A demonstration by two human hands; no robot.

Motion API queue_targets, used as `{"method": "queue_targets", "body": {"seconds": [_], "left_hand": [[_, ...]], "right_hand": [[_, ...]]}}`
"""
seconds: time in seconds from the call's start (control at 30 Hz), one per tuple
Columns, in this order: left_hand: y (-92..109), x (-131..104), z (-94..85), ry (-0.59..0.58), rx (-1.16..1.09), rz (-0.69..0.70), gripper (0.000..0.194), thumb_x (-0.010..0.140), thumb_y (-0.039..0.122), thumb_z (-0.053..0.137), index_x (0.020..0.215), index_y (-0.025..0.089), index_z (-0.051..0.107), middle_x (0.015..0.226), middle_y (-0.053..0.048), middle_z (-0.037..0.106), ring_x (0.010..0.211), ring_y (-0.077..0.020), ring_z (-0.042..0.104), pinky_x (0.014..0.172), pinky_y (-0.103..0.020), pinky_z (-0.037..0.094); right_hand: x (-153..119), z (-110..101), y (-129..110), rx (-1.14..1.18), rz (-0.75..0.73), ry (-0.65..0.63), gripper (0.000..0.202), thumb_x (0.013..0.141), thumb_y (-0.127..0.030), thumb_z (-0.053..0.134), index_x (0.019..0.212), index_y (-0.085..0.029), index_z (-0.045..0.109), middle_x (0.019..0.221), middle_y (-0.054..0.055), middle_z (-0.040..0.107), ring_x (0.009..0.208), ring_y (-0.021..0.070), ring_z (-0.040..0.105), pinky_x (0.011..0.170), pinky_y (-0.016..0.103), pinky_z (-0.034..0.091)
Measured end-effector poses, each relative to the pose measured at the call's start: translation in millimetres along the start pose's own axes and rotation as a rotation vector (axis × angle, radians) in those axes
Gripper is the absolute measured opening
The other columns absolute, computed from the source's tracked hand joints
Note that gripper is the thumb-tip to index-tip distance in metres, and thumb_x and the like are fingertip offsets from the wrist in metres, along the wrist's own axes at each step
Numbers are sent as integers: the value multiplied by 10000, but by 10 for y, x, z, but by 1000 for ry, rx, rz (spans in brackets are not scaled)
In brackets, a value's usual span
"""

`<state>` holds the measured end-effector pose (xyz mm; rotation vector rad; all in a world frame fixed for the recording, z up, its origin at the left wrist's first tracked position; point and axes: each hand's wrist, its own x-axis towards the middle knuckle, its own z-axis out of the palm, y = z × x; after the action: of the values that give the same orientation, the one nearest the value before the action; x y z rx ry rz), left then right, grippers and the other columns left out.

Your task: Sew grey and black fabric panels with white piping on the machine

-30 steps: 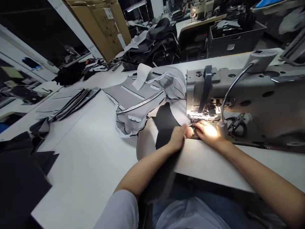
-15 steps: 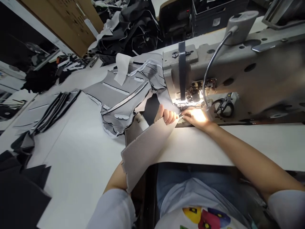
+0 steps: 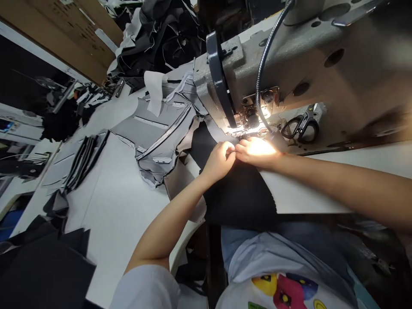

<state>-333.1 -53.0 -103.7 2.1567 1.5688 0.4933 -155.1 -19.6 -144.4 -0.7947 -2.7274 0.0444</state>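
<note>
Just in front of the sewing machine's lit needle area [image 3: 251, 124], my two hands come together on a fabric piece [image 3: 240, 195] whose black side faces up. My left hand [image 3: 220, 161] is closed, thumb and fingers pinching the fabric's edge. Under the lamp, my right hand [image 3: 257, 151] also pinches that edge, its fingers almost touching the left ones. Part of the fabric hangs over the table's front edge. Grey sewn panels [image 3: 161, 124] with white strips lie to the left of the machine head. The exact edge between my fingertips is hidden.
Scissors [image 3: 302, 126] rest on the machine bed at right. A bent metal lamp hose [image 3: 262, 64] hangs before the machine. Folded grey pieces [image 3: 83, 161] and black fabric sheets [image 3: 48, 262] lie on the left. A dark fabric heap [image 3: 161, 40] and a cardboard box [image 3: 64, 34] stand behind.
The fabric has been turned from its light side to its black side and now lies across the table's front. My left hand now shows on top of it, closer to my right hand.
</note>
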Motion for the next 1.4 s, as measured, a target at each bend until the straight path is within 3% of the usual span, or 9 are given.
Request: {"method": "queue_targets", "body": {"seconds": [0.13, 0.3, 0.5, 0.7, 0.87, 0.97, 1.07, 1.17, 1.4], "left_hand": [[-192, 144, 13, -104, 409, 119, 296, 865, 192, 597, 1152, 143, 649, 1208, -112, 646, 1128, -267, 570, 1022, -412, 437], [-239, 254, 31, -98, 455, 177, 262, 931, 200, 524, 1123, 149, 695, 1161, -98, 691, 1103, -229, 610, 1036, -364, 450], [-286, 291, -85, -178, 426, 196, 364, 874, 238, 618, 1232, 179, 656, 1268, -85, 643, 1195, -236, 568, 1069, -352, 436], [-362, 319, -64, -66, 564, 239, 388, 856, 221, 627, 1243, 219, 660, 1178, -112, 608, 1088, -278, 580, 994, -422, 473], [-443, 380, -118, -152, 515, 326, 314, 857, 291, 656, 1160, 218, 701, 1106, -83, 657, 1083, -265, 581, 963, -390, 482], [-462, 375, -66, -59, 564, 406, 212, 916, 253, 566, 1023, 208, 744, 1027, -80, 690, 1006, -247, 606, 912, -384, 480], [-472, 343, 19, 70, 536, 434, 281, 980, 251, 473, 980, 196, 749, 954, -69, 701, 914, -208, 615, 870, -347, 482], [-459, 329, 51, 89, 561, 484, 300, 998, 277, 461, 953, 195, 746, 910, -67, 697, 894, -204, 608, 842, -334, 478], [-413, 408, 57, 25, 710, 565, 262, 987, 220, 467, 990, 156, 721, 920, -89, 699, 895, -230, 616, 831, -348, 479]], "right_hand": [[-217, -39, -238, -110, 148, -55, 402, 934, -71, 288, 1032, -89, 678, 937, 166, 668, 602, 183, 511, 533, 322, 303], [-380, 37, -345, -165, 173, 13, 487, 916, -106, 331, 1365, -126, 518, 1342, 212, 565, 595, 145, 548, 509, 306, 302], [-340, -38, -310, -194, 133, -76, 515, 903, -106, 346, 1397, -152, 485, 1303, 180, 590, 658, 186, 587, 519, 312, 295], [-329, -209, -354, -95, 172, -157, 573, 793, -93, 462, 1365, -85, 503, 1272, 214, 578, 846, 239, 613, 641, 320, 388], [-325, -255, -375, -85, 159, -257, 725, 760, -118, 496, 1475, -146, 385, 1401, 253, 479, 766, 229, 615, 570, 299, 344], [-309, -232, -375, -75, 168, -297, 761, 755, -120, 514, 1497, -177, 358, 1440, 275, 435, 669, 190, 601, 528, 279, 292], [-287, -210, -373, -65, 188, -284, 658, 772, -119, 495, 1427, -164, 460, 1396, 252, 495, 644, 178, 592, 513, 283, 265], [-264, -188, -372, -72, 208, -263, 589, 791, -129, 473, 1379, -143, 510, 1358, 236, 534, 648, 192, 597, 501, 292, 263], [-194, -79, -412, -100, 237, -330, 731, 828, -130, 442, 1539, -194, 289, 1500, 325, 329, 583, 203, 606, 480, 291, 313]]}}
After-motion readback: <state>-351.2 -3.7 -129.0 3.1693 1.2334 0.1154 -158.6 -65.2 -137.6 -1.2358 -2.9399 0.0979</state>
